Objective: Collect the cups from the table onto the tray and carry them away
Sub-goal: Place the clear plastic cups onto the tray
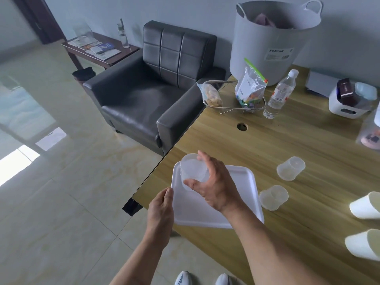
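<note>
One clear cup (193,171) gripped in right hand (213,186) over tray (242,182), left hand (161,206) pinching tray edge, two clear cups (291,168) and two white cups (365,205) lying on counter (287,140).

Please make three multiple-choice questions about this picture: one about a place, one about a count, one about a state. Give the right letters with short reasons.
1. Where does the white tray lie?
A. on the armchair
B. at the corner of the wooden table
C. on the floor

2. How many translucent cups lie on their sides on the table, right of the tray?
A. two
B. four
C. none

3. What is the right hand doing?
A. resting flat on the table
B. gripping a water bottle
C. holding a translucent cup over the tray

Answers:
1. B: the tray sits on the wooden table by its near corner, the left hand at its edge.
2. A: one cup and a second cup lie tipped there.
3. C: its fingers wrap the held cup above the tray.
</note>
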